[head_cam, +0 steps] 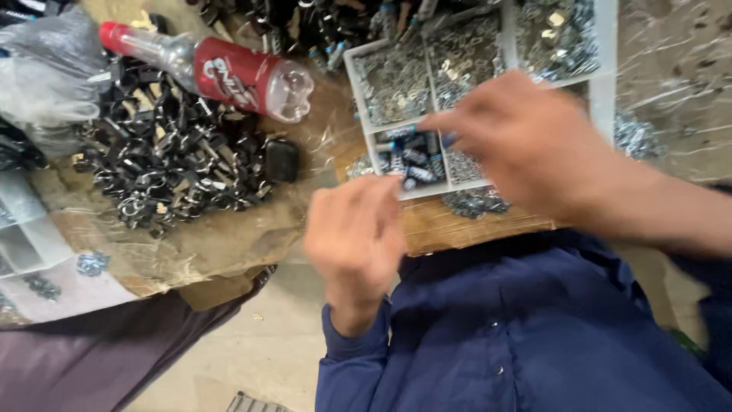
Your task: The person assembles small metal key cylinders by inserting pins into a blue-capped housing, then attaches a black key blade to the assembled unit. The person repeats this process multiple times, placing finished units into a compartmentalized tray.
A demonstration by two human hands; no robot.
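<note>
While our view runs from the left edge, we first meet a crumpled clear plastic bag [46,72], then a heap of small black and silver clips [171,164] spread on brown paper, with a plastic bottle [221,70] bearing a red label lying on its side along the heap's upper edge. Near the middle, our left hand [354,236] rises from a dark blue sleeve [358,347]; its fingers are curled loosely inward, and we cannot tell whether anything sits inside them, since motion blur hides the fingertips. Just above that hand lies a white divided tray [606,46] on the tabletop, one compartment holding small blue and silver cylindrical parts [412,160], the others filled with tiny metal pieces. Our right hand [526,141] hovers over the tray, fingers drawn together in a pinch with the tips right at the blue parts; blur keeps us from seeing if a part is actually gripped. More loose metal bits [473,202] spill beside the tray's near edge.
</note>
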